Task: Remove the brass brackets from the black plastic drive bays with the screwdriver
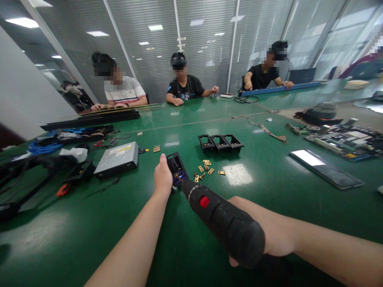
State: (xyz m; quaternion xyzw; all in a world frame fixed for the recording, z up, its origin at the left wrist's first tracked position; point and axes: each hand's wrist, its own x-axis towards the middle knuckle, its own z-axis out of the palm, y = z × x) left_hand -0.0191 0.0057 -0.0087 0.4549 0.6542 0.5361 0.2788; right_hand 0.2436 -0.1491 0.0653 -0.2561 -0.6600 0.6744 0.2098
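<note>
My left hand [163, 175] grips a black plastic housing [177, 165] by its left side, thumb along the edge, and holds it tilted over the green table. In my right hand [254, 215] is a black cordless drill [223, 219] with a red switch on top; its handle is mostly hidden. The drill's bit points into the lower part of the housing, where a bluish light falls. Just right of the housing lie several small brass plates [211, 171] with holes. Behind them stand three joined black frames [220, 142].
A grey optical drive [118, 159] lies left, beside cables and blue gloves [44, 147]. On the right are a phone [326, 169], circuit boards [350, 137] and a beige cord [266, 129]. Three people sit across the green table [185, 123]; one handles a blue bar [278, 89].
</note>
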